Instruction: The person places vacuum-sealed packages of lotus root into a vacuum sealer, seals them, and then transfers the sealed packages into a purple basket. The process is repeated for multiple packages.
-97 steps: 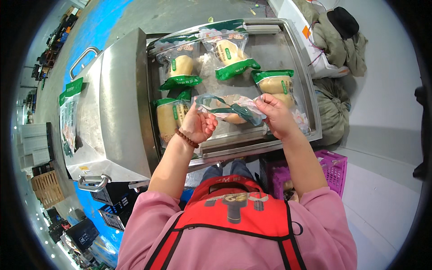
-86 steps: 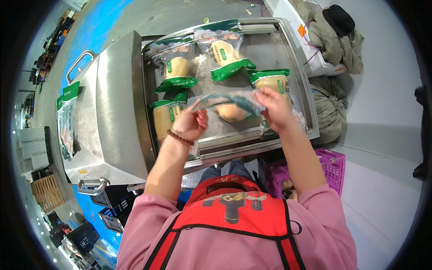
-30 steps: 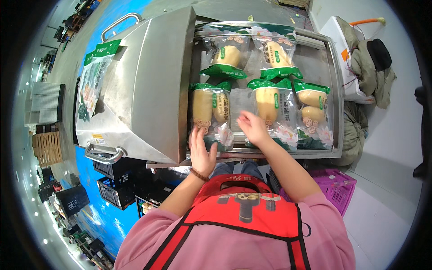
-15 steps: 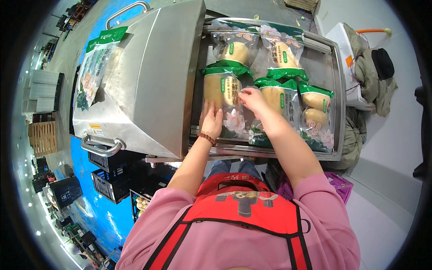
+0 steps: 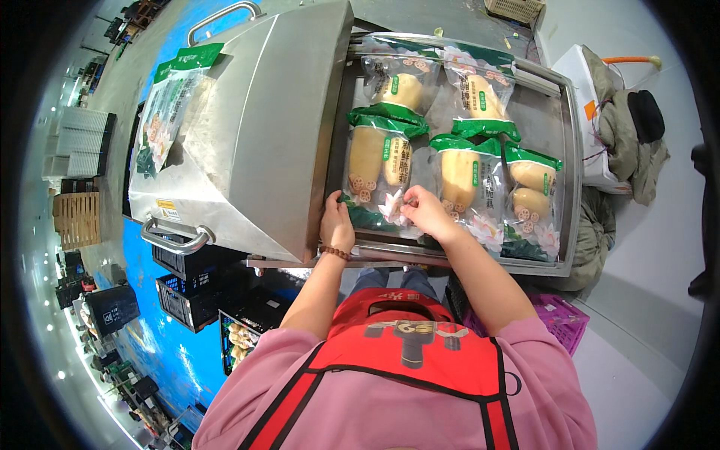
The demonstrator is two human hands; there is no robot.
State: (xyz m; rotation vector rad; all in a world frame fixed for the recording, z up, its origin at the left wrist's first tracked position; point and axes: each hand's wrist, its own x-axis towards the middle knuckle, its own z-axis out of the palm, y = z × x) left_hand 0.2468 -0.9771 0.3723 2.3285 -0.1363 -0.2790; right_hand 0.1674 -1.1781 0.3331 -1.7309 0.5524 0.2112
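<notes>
Pouches of pale root pieces lie in rows on the steel tray [image 5: 568, 150], and the near-left pouch [image 5: 375, 176] is the one in hand, its bottom edge by the front rail [image 5: 397, 251]. The left hand [image 5: 337, 223] lies flat on its lower left corner, fingers loose, while the right hand [image 5: 424, 212] pinches the lower right corner. Done well, both hands would smooth the bag flat and square to the rail, clear of the neighbouring pouch [image 5: 469, 187] and the raised lid [image 5: 255, 135] at left.
</notes>
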